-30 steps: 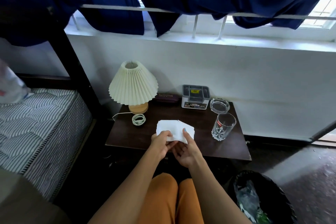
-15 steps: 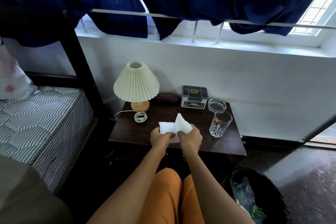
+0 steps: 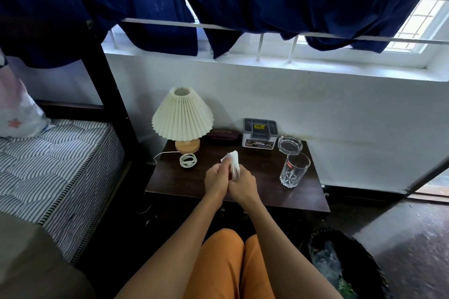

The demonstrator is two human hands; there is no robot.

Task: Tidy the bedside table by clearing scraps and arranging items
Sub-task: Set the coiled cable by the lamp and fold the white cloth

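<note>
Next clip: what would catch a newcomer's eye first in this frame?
Both hands, left hand and right hand, meet over the dark wooden bedside table, squeezing a crumpled white tissue. Behind them stands a cream pleated-shade lamp; a clear drinking glass stands at right.

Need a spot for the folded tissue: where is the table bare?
Bare wood lies along the table's front edge, from below the cable coil across to below the glass. The back row is crowded: lamp, dark case, grey box, ashtray.
</note>
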